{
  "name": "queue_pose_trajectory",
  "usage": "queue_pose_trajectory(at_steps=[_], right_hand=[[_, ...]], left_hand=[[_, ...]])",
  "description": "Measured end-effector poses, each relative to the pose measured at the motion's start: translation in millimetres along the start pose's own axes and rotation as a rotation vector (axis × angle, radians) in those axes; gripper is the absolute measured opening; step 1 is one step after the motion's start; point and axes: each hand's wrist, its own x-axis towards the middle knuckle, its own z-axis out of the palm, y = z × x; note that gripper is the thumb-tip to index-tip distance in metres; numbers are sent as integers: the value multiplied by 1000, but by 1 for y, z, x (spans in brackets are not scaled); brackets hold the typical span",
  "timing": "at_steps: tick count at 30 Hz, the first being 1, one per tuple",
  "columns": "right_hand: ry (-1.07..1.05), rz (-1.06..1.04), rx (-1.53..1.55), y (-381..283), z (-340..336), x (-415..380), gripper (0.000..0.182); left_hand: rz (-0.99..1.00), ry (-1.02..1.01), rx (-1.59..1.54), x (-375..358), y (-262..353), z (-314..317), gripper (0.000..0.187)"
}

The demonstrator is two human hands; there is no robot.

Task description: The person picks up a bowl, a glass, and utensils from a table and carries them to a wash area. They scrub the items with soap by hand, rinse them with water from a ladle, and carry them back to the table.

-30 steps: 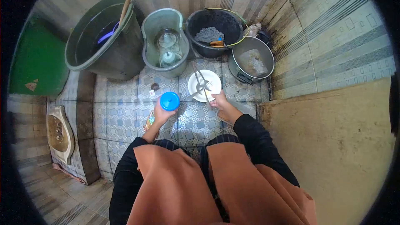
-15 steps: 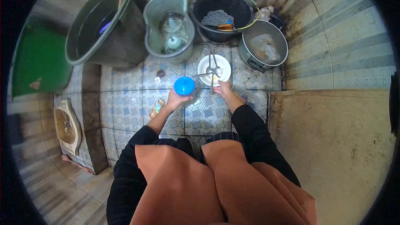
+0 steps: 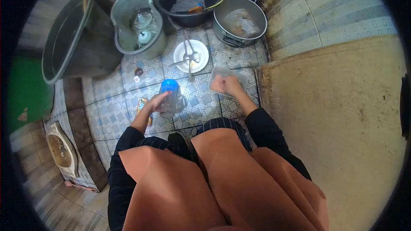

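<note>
My left hand (image 3: 157, 102) is wrapped round a clear jug (image 3: 169, 109) with a blue lid (image 3: 169, 86) and a side handle, tilted over the floor. My right hand (image 3: 232, 86) is closed at a clear plastic box (image 3: 245, 79); its fingertips are hidden. Beside those fingers, inside the box, lies a pinkish piece (image 3: 217, 84) that I cannot identify. Beyond the jug, a white plate (image 3: 204, 55) carries several forks and spoons (image 3: 189, 53). A small colourful packet (image 3: 142, 105) rests on the floor by my left wrist.
Along the wall stand a large grey-green bin (image 3: 81, 38), a pale green tub (image 3: 118, 38), a black basin (image 3: 162, 0) with a grey cloth, and a metal pot (image 3: 262, 21). A squat toilet (image 3: 72, 149) is at left, a low ledge (image 3: 329, 115) at right.
My right hand has left the plate's edge and moved to the plastic box. The jug has tilted in my left hand, showing its clear side. The view has shifted right.
</note>
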Motion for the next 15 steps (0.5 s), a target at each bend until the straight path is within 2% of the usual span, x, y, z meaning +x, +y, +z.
queue_pose_trajectory(at_steps=[2,3,5,6,7,8,10,11,15], right_hand=[[686,-543,36,23,49,15,46],[690,-539,33,23,49,14,46],[756,-431,-233,18,44,13,38],[762,-429,-227,19,47,13,38],[525,-160,-165,20,46,15,36],[285,103,-101,22,45,16,35],[256,159,-96,32,51,9,33],[207,213,-91,37,55,8,32],[170,188,-232,27,63,18,32]], left_hand=[[-118,-201,-167,7,-2,-2,52],[-143,-223,-127,-8,10,3,62],[-210,-228,-83,-25,23,3,63],[-283,-230,-34,-30,26,0,64],[-315,-329,-46,-25,23,-8,60],[-305,-324,-36,-25,22,-12,60],[-141,-277,46,-44,37,-9,61],[-147,-284,37,-47,44,-11,64],[-103,-326,45,-65,79,-10,65]])
